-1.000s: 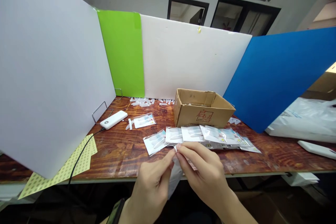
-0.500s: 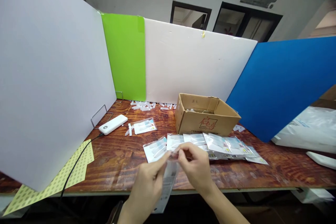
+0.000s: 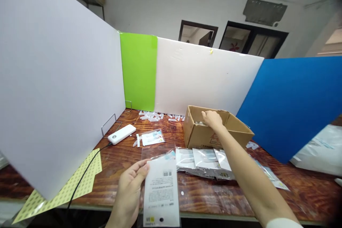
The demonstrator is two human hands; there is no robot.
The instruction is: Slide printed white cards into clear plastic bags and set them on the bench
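My left hand (image 3: 132, 185) pinches the left edge of a clear packet with a printed white card (image 3: 162, 192), held upright over the table's front edge. Over the cardboard box (image 3: 200, 137), my right hand (image 3: 213, 118) reaches in past the front wall, its fingers bent; what they hold, if anything, is hidden. A row of clear packets (image 3: 205, 158) lies in front of the box, partly behind my right forearm. One more packet (image 3: 153, 137) lies flat to the left, beside small white pieces (image 3: 138, 140).
Small translucent pieces (image 3: 152, 117) are scattered along the back panels. A white power bank (image 3: 122, 134) with a black cable lies at the left, near a yellow sticker sheet (image 3: 80, 176). White, green and blue panels (image 3: 288, 103) enclose the table.
My right hand has left the packet and moved up and right into the box. My left hand has moved left, and the packet's printed side now faces the camera. The view has shifted slightly.
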